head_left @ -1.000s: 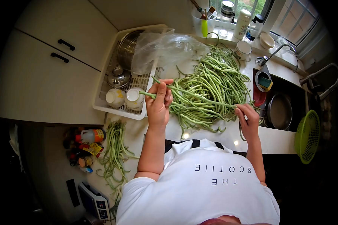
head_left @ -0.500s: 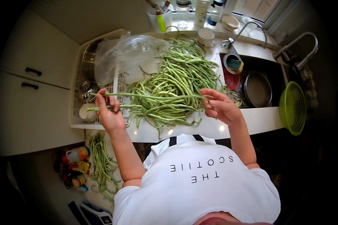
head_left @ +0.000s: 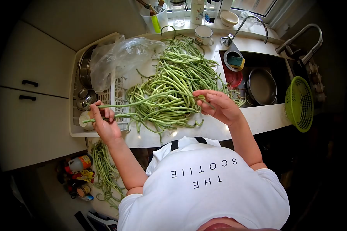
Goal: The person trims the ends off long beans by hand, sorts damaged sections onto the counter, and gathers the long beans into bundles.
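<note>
My left hand (head_left: 107,125) is closed around long beans above the dish rack's front edge, and their ends stick out past the fingers. One long bean (head_left: 142,102) stretches across from it to my right hand (head_left: 220,106), whose thumb and fingers pinch its other end. A second held bean droops from my left hand toward the heap. Below and behind both hands, a big tangled pile of long beans (head_left: 173,77) covers the white counter (head_left: 146,139).
A white dish rack (head_left: 76,134) with pots and a clear plastic bag (head_left: 123,54) is on the left. Right are the sink with a pan (head_left: 261,87) and a green colander (head_left: 298,104). More long beans (head_left: 104,165) lie lower left; a mug (head_left: 203,35) stands behind the pile.
My right hand has shifted slightly left, and my left hand slightly left and down. The bean between them hangs in a looser curve than before. The whole view has tilted a little.
</note>
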`<state>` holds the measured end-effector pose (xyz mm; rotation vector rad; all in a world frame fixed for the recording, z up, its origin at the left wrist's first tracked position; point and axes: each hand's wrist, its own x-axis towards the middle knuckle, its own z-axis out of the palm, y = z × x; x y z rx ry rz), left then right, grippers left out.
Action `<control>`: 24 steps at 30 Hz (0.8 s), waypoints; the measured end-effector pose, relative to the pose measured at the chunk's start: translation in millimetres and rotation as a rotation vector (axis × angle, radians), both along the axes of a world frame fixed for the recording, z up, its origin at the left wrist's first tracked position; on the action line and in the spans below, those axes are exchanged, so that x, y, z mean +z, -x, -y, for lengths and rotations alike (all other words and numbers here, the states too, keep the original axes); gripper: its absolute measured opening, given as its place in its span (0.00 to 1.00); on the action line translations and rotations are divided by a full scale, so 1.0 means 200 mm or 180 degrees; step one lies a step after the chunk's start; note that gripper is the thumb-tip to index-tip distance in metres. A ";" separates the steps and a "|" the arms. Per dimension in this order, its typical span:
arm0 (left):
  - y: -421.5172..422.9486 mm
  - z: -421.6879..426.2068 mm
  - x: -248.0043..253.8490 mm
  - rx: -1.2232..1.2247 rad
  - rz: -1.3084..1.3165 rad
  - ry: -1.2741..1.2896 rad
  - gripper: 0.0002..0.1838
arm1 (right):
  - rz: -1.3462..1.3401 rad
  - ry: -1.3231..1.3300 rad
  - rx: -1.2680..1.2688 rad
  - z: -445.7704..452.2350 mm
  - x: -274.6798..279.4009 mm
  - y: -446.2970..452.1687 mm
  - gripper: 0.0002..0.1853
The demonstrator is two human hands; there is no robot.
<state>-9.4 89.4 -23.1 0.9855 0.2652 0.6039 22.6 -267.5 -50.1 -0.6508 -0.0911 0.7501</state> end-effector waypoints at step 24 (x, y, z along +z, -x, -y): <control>0.03 0.04 0.07 -0.0247 -0.0066 0.0188 0.18 | 0.0376 0.0757 0.1272 -0.28 -0.17 -0.01 0.22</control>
